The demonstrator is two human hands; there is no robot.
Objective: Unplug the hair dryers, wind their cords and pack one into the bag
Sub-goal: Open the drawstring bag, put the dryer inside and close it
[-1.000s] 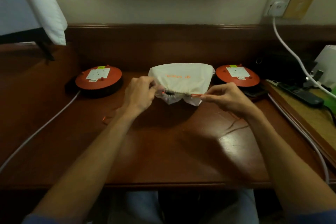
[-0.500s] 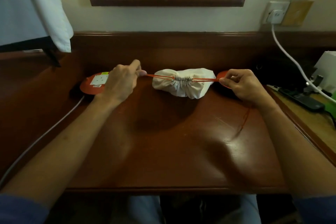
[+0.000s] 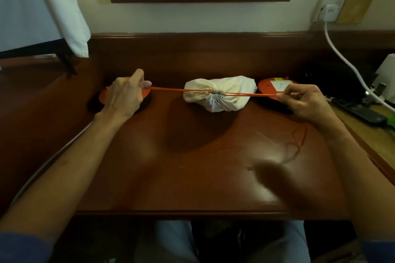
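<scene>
A white drawstring bag (image 3: 228,92) lies at the back middle of the dark wooden desk (image 3: 192,166), its mouth gathered tight and facing me. An orange drawstring (image 3: 171,89) runs taut from the mouth to both sides. My left hand (image 3: 126,95) pinches the left end of the string, out to the left of the bag. My right hand (image 3: 303,102) pinches the right end, out to the right. A loose orange tail (image 3: 299,139) hangs below my right hand. Whatever is inside the bag is hidden.
Two round orange-topped socket reels sit behind my hands, the left reel (image 3: 145,93) and the right reel (image 3: 275,86). A white plug (image 3: 329,11) sits in the wall socket, its cable (image 3: 346,64) running down to the right. A grey cable (image 3: 49,162) crosses the desk's left side. A black remote (image 3: 361,113) lies at the right.
My hands have pulled apart sideways with the drawstring ends, and the bag's mouth has gone from wide and loose to tightly gathered.
</scene>
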